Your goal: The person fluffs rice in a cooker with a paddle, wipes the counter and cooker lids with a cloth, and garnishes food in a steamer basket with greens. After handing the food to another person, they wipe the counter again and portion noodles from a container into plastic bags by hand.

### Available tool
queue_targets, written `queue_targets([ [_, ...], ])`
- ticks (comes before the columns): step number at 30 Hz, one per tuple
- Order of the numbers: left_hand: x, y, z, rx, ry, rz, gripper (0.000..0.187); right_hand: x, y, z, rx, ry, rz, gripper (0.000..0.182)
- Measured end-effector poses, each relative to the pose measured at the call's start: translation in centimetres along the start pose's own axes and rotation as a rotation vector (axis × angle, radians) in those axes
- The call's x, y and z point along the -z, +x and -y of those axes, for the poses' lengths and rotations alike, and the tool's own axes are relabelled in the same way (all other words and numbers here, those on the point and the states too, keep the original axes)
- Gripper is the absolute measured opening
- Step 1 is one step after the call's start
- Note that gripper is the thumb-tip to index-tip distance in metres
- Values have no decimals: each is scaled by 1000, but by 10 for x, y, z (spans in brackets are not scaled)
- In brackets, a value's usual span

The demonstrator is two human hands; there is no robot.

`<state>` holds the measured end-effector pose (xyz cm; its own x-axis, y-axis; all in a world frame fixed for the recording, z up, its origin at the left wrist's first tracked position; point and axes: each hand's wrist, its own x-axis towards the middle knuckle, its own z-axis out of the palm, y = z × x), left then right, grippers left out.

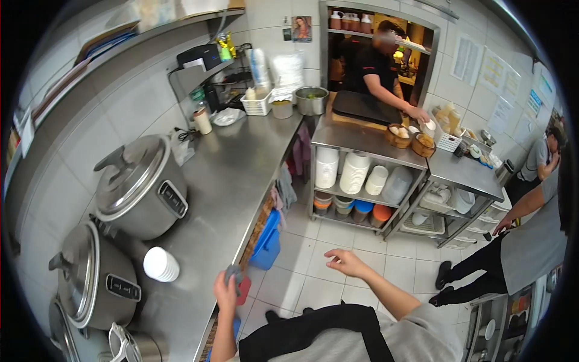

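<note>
My left hand (225,294) is closed around a small crumpled grey cloth (233,274) at the edge of the steel counter (208,226). Farther in on that counter stands a stack of white bowls (161,264), apart from my hand. Two large rice cookers (142,187) with lids on line the wall side. Out over the floor, my right hand (347,263) is empty, its fingers loosely bent and apart. A blue bin (266,241) and a red object (243,290) show below the counter edge, near my left hand.
Across the aisle, a steel shelf unit (369,145) holds stacked bowls, lidded tubs and bamboo steamers (398,136). A person (377,72) reaches through the serving window. Another person in grey (537,241) stands at the right. Tiled floor (295,265) lies between.
</note>
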<state>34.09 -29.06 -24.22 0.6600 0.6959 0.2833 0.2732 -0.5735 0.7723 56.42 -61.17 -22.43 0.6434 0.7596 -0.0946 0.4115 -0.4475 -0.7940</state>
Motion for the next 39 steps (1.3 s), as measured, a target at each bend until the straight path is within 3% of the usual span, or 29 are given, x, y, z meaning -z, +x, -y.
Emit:
queue_targets([
  [1,-26,15,-35,75,-63,124,22,2,-1,0,35,39,-31,39],
  [2,-49,26,-84,-53,-119,172,25,3,0,3,71,80,-62,39],
  [3,-90,33,-92,-149,-204,195,27,5,4,7,107,104,-117,36],
  [4,-112,38,-127,-142,-284,332,33,4,15,0,99,109,-128,36],
  [5,-149,37,-143,-67,-424,374,35,0,28,-12,185,53,-339,34],
  [7,-195,37,-197,-133,-500,513,27,3,50,-24,298,-38,-654,34],
  [8,-236,37,-202,-306,-648,425,19,12,59,-26,284,-39,-675,34],
  [10,-256,58,-234,-263,-697,421,12,29,69,-33,117,107,-630,32],
  [11,-272,73,-241,-268,-702,453,12,37,78,-47,-141,-26,-363,43],
  [12,-289,92,-244,-222,-771,406,11,40,84,-57,-165,-22,-384,43],
  [14,-317,131,-250,-182,-826,296,11,54,95,-48,96,-273,-576,65],
  [16,-342,170,-261,-215,-835,236,13,89,106,-62,81,-120,-589,69],
  [18,-359,205,-272,-262,-765,204,13,140,109,-84,172,-447,-293,67],
  [21,-404,255,-266,-214,-810,260,16,211,104,-165,60,-364,-568,63],
  [24,-449,294,-275,-214,-810,319,17,305,72,-235,-208,-289,-905,48],
  [25,-465,306,-281,-224,-762,323,20,340,57,-256,-266,-396,-945,46],
  [26,-481,316,-289,-219,-756,339,20,372,44,-272,-356,-314,-1033,44],
  [29,-528,336,-314,-490,-346,147,21,459,6,-330,-434,-190,-1284,45],
  [31,-563,348,-317,-696,-37,81,22,512,-29,-362,-389,-347,-1473,45],
  [32,-578,347,-315,-793,103,23,30,535,-54,-376,-382,-350,-1672,45],
  [34,-614,345,-286,-683,505,53,41,570,-113,-417,-395,-347,-2070,43],
  [36,-613,337,-297,-618,538,36,41,584,-178,-495,-509,-328,-2418,37],
  [37,-614,335,-298,-566,560,33,40,582,-204,-543,-676,-298,-2488,34],
  [38,-615,329,-298,-498,588,27,39,575,-229,-587,-783,-34,-2469,33],
  [39,-618,323,-303,-449,611,4,39,567,-242,-618,-901,237,-2290,32],
])
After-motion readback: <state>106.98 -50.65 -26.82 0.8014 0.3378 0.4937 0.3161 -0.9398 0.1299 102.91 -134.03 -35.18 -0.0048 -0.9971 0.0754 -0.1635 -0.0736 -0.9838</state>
